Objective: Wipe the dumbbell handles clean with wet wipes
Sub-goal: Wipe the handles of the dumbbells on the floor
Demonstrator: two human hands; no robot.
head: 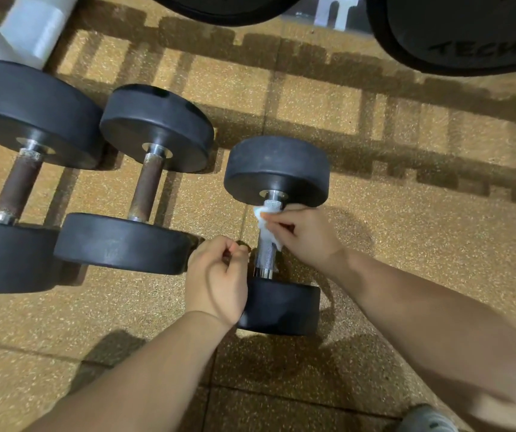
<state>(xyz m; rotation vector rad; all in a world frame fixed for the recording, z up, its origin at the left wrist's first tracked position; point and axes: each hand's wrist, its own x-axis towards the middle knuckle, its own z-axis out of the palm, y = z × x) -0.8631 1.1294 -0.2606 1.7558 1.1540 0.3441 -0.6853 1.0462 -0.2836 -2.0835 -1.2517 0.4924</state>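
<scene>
The wiping step is under way on the rightmost dumbbell (277, 169), which lies on the floor (406, 213) beside a seam. The right hand (305, 235) pinches a white wipe (266, 224) round the far end of its handle (264, 254), the grip wrapped on cloth and metal together. The left hand (216, 275) hovers by the near weight, fingers curled on nothing visible. Next, probably draw the wipe down the bare near stretch. The two other dumbbells (156, 126) look unwiped, their handles brown.
</scene>
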